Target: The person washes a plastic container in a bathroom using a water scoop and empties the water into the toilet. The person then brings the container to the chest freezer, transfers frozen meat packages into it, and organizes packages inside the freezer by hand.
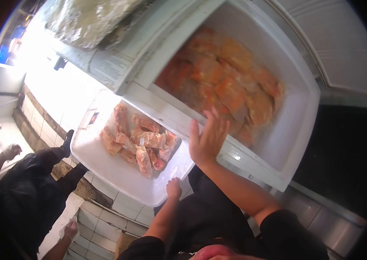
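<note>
My left hand (174,188) is curled over the near rim of a white plastic tub (125,187). Inside the tub lie several packs of reddish-orange frozen meat (149,139), apparently wrapped in clear plastic. My right hand (209,136) rests on the front edge of an open white chest freezer (257,164), its fingers apart and nothing in them. Larger orange and pink slabs of frozen food (229,84) fill the freezer's bottom, blurred by cold mist. The tub sits against the freezer's front, to the left of my right hand.
Crumpled clear plastic (90,21) lies on a white surface at the upper left. Another person in dark clothes (32,195) stands on the left, on a white tiled floor (99,216). A raised white lid (339,43) is at the upper right, with metal shelving (313,216) below.
</note>
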Available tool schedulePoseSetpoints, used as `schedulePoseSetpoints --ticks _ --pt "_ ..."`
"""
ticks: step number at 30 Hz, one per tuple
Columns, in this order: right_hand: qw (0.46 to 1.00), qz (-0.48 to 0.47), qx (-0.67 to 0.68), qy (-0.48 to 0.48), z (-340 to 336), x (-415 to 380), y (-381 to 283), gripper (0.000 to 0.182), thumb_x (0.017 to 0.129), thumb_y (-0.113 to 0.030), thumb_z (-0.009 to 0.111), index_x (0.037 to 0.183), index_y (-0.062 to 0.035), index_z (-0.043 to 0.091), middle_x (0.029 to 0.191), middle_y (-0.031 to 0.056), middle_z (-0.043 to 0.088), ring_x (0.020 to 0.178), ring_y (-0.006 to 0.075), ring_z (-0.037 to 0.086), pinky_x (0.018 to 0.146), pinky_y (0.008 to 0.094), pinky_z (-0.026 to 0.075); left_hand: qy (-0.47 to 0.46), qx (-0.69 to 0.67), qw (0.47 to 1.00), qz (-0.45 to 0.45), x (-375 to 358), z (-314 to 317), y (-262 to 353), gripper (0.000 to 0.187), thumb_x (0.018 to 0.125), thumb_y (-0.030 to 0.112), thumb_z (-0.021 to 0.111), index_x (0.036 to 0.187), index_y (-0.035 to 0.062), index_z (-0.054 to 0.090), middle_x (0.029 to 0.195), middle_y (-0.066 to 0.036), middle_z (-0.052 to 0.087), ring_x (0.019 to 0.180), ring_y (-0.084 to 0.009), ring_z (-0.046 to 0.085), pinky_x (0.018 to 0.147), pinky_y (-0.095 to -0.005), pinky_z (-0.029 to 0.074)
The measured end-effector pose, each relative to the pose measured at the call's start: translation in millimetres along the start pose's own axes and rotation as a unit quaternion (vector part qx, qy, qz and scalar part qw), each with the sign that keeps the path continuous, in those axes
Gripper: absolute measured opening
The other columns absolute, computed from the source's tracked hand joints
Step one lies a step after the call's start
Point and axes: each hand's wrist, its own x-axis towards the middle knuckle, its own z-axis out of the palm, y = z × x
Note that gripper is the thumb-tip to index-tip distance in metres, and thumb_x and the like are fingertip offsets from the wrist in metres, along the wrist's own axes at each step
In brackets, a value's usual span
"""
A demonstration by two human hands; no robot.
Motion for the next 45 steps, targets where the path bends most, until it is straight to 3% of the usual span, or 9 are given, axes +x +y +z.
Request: schedulePoseSetpoints --ticks 2,7,11,14,20,30,33,35,45 --pt "1.0 -0.004 0.011 -0.005 23 9 -20 0.045 0.094 -0.038 0.046 0.123 -0.0039 0.046 0.132 0.0172 0.047 0.127 0.0334 0.04 0.111 0.0552 0.012 -0.169 -0.011 0.985 -0.015 14 -32 -4 0.046 0.079 0.023 0.064 0.121 0.0082 0.052 0.105 -0.011 0.064 0.102 -0.0311 0.06 0.083 -0.0425 0.048" --pt "0.999 -0.02 0.041 -0.024 59 57 -131 0.044 0.093 -0.04 0.048 0.12 -0.0057 0.047 0.132 0.0174 0.046 0.126 0.033 0.041 0.109 0.0563 0.016 0.335 -0.417 0.826 -0.179 62 -269 -32 0.025 0.084 0.014 0.061 0.102 -0.0012 0.053 0.076 -0.009 0.056 0.07 -0.0198 0.055 0.065 -0.0346 0.046" --pt "0.979 0.023 0.193 -0.059 95 71 -118 0.042 0.09 -0.037 0.054 0.119 -0.007 0.049 0.13 0.0178 0.047 0.123 0.0325 0.043 0.106 0.0484 0.024 0.583 -0.392 0.71 0.044 92 -455 23 0.008 0.085 0.002 0.053 0.085 0.001 0.046 0.077 -0.004 0.045 0.072 -0.0139 0.043 0.065 -0.0275 0.039" --pt "0.889 0.182 0.413 -0.081 131 123 -78 0.039 0.087 -0.031 0.06 0.113 -0.0035 0.05 0.118 0.0155 0.053 0.104 0.0258 0.053 0.091 0.0379 0.041 0.43 -0.407 0.771 0.236 158 -556 97 0.007 0.081 -0.001 0.052 0.088 -0.0009 0.052 0.076 -0.005 0.048 0.071 -0.0138 0.042 0.065 -0.0288 0.039" --pt "0.714 0.562 0.4 0.122 175 133 378 0.064 0.083 -0.028 0.067 0.134 0.0016 0.042 0.115 0.0158 0.056 0.095 0.0254 0.06 0.08 0.0367 0.05 0.027 -0.071 0.989 0.13 377 -375 256 0.043 0.081 0.031 0.063 0.111 0.0007 0.059 0.103 -0.023 0.064 0.102 -0.0343 0.061 0.088 -0.042 0.047" --pt "0.633 0.584 0.507 -0.015 156 150 412 0.095 0.071 -0.036 0.083 0.142 0.0 0.03 0.128 0.0117 0.052 0.105 0.0234 0.058 0.086 0.0325 0.05 0.031 -0.23 0.971 -0.054 426 -288 286 0.085 0.058 0.028 0.088 0.127 -0.0004 0.048 0.107 -0.017 0.063 0.094 -0.0373 0.064 0.077 -0.0471 0.054" --pt "0.706 0.517 0.481 0.044 175 160 440 0.089 0.069 -0.031 0.085 0.137 0.0001 0.037 0.123 0.0115 0.055 0.103 0.0246 0.06 0.081 0.0349 0.052 -0.101 -0.362 0.925 -0.054 437 -272 267 0.078 0.055 0.018 0.09 0.12 -0.0021 0.051 0.105 -0.013 0.064 0.088 -0.0332 0.065 0.064 -0.049 0.056" --pt "0.929 0.36 -0.074 -0.044 126 181 434 0.086 0.066 -0.026 0.086 0.134 -0.0004 0.041 0.122 0.0115 0.056 0.103 0.0264 0.061 0.081 0.0403 0.053 -0.119 -0.387 0.911 -0.08 392 -298 294 0.073 0.059 0.016 0.088 0.119 -0.003 0.051 0.105 -0.012 0.064 0.088 -0.0326 0.064 0.062 -0.0519 0.055" --pt "0.776 0.39 0.448 -0.211 116 190 422 0.082 0.066 -0.015 0.085 0.134 -0.0013 0.04 0.123 0.0121 0.056 0.111 0.0276 0.056 0.087 0.0445 0.052 0.081 -0.121 0.989 0.029 291 -394 319 0.056 0.06 0.018 0.079 0.109 0.0027 0.059 0.097 -0.017 0.066 0.09 -0.0229 0.065 0.077 -0.0327 0.05"
